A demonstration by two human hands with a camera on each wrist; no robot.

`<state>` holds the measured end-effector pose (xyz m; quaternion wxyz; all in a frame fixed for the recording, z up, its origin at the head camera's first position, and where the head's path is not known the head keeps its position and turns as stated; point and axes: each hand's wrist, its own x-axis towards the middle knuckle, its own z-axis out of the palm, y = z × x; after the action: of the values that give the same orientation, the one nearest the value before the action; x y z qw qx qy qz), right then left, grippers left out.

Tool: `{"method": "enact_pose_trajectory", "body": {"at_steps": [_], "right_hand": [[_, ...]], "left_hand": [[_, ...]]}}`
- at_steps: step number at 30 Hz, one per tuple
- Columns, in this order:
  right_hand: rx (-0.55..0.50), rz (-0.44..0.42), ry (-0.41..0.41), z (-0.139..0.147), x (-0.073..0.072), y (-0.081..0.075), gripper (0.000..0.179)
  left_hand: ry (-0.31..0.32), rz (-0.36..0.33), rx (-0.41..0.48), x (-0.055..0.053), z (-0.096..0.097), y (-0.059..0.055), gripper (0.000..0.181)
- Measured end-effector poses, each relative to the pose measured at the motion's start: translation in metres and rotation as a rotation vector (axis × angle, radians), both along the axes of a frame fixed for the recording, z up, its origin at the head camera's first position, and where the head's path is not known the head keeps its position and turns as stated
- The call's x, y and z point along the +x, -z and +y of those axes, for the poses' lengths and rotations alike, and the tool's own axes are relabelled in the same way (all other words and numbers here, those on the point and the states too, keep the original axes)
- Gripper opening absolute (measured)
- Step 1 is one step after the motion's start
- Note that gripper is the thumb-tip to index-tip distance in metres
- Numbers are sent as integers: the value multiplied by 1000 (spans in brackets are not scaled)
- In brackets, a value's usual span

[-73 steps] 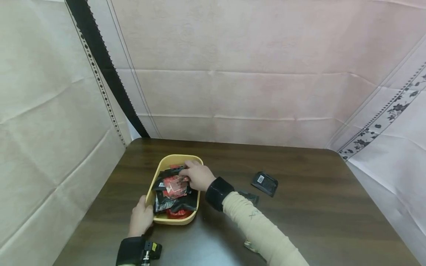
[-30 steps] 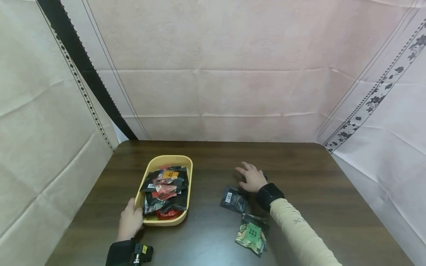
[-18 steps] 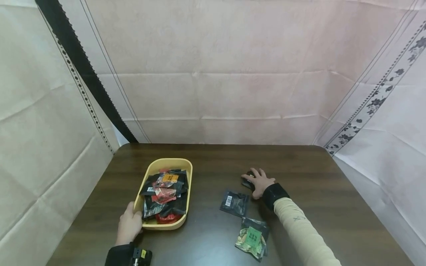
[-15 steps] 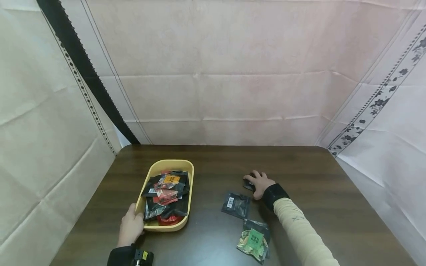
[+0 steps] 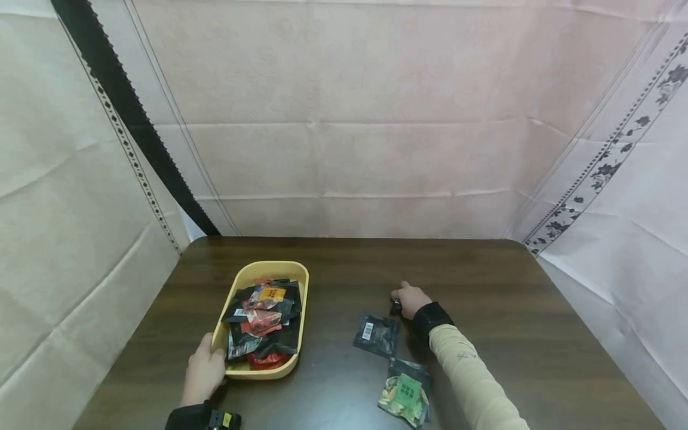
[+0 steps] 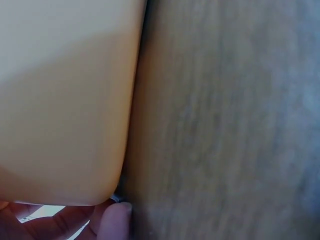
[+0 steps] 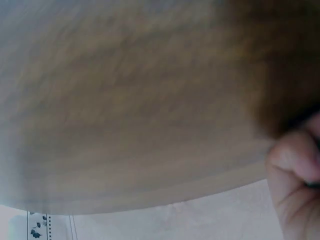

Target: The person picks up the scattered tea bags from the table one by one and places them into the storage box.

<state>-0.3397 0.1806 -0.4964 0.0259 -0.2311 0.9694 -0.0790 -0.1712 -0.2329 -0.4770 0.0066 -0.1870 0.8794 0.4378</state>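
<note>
A yellow plastic basket [image 5: 303, 286] stands at the left of the table, heaped with black and red snack packets [image 5: 263, 322]. My left hand [image 5: 203, 370] grips its near left edge; the left wrist view shows fingers [image 6: 115, 222] at the basket's corner. To the right, my right hand [image 5: 411, 300] pinches a small black packet [image 5: 395, 308], mostly hidden by the hand. In the right wrist view the curled thumb and fingers [image 7: 295, 155] show at the right edge, blurred. Just below that hand lies a dark packet with a white barcode label [image 5: 377, 335].
Nearer the front edge is a green-labelled dark packet [image 5: 405, 391], with part of another packet seemingly under it. The brown wooden table [image 5: 484, 334] ends at a pale cloth backdrop [image 5: 333, 149] behind and at the sides.
My right hand went from the basket across to the black packet on the right, spread over it, then closed on it and drew slightly nearer. The left hand stays on the basket.
</note>
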Motion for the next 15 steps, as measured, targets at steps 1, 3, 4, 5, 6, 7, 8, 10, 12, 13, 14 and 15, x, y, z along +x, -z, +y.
{"method": "enact_pose_trajectory", "body": {"at_steps": [1, 3, 4, 5, 6, 7, 8, 10, 12, 13, 14, 15], "right_hand": [[3, 16, -8, -2, -1, 1, 25], [11, 30, -13, -4, -3, 4, 22], [12, 29, -12, -5, -2, 6, 22], [7, 27, -7, -6, -2, 6, 21], [1, 22, -3, -7, -1, 6, 21], [-9, 12, 3, -8, 0, 5, 21], [-17, 2, 10, -9, 0, 3, 20], [-34, -22, 28, -11, 1, -2, 20], [-54, -33, 47, -16, 0, -8, 18], [-64, -39, 58, -19, -1, -11, 17], [-74, -43, 67, -22, -2, -15, 16], [-85, -48, 74, -27, -3, -18, 16]], "left_hand": [[-1, -1, 1, 0, -1, 0, 32], [-9, 2, 5, 1, -2, 1, 31], [-13, 3, 5, 1, -2, 2, 31], [-16, 4, 6, 2, -1, 3, 31], [-19, 4, 7, 2, -1, 3, 31], [-21, 5, 6, 3, -1, 3, 31], [-24, 5, 8, 3, 0, 4, 31], [-26, 4, 7, 3, 1, 3, 31], [-27, 4, 8, 3, 1, 2, 32], [-30, 3, 10, 3, 2, 1, 32], [-31, 1, 12, 3, 2, 1, 33], [-33, 2, 13, 2, 2, 0, 33]]}}
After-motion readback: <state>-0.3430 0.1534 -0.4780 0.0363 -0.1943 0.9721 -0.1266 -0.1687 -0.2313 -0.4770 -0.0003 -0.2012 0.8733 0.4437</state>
